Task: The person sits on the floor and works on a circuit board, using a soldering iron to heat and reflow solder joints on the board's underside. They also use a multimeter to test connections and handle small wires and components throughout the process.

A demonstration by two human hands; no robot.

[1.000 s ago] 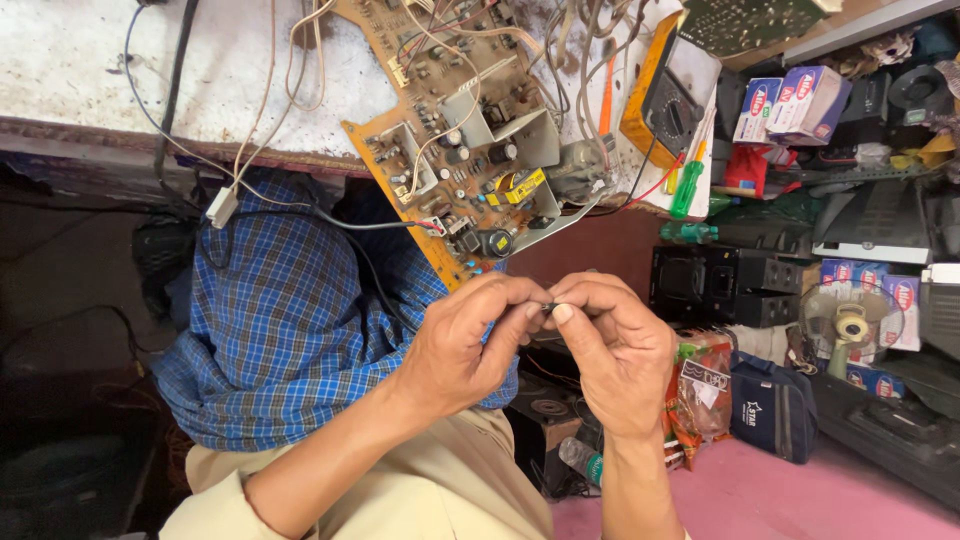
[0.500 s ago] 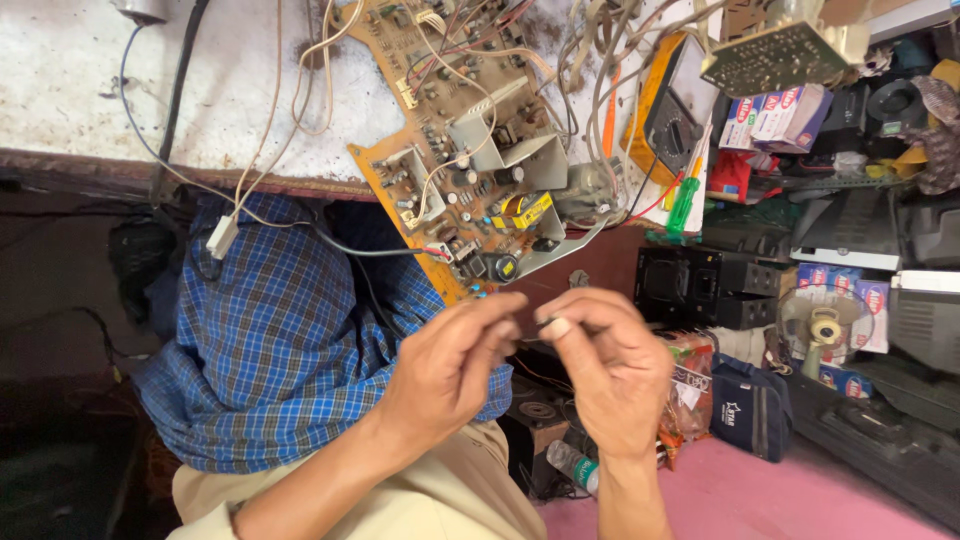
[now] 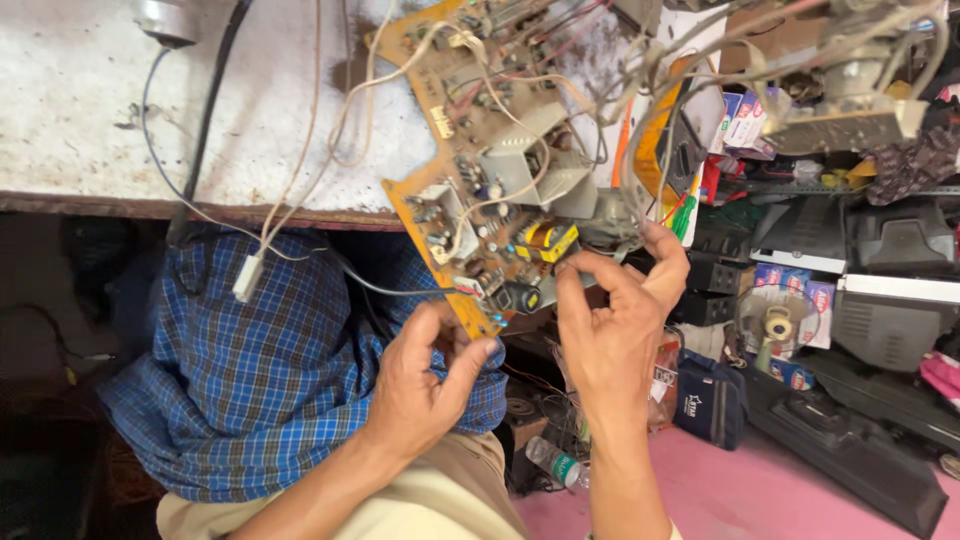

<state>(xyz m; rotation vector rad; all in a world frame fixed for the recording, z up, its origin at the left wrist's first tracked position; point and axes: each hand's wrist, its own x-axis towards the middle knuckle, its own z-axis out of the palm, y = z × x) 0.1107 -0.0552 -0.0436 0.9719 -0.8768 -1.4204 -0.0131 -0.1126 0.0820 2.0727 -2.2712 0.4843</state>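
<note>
At the bench edge, 1 orange circuit board (image 3: 470, 190) hangs half off the white worktop (image 3: 90, 110), tilted, component side up. 2 hands work at its lower end. Left hand (image 3: 425, 385) sits just below the board's bottom corner, fingers curled, thumb and forefinger pinched together; can't tell if sth small is between them. Right hand (image 3: 610, 320) is up at the board's lower right edge, fingertips touching the parts near 1 yellow-wound coil (image 3: 545, 240), grasping there, not flat. 1 white plug (image 3: 247, 277) dangles on thin wires over 1 blue checked cloth (image 3: 250, 380) under the bench. 1 plastic bottle (image 3: 550, 465) lies on the pink floor (image 3: 780, 490), 1 dark bag (image 3: 710, 400) nearby.
</note>
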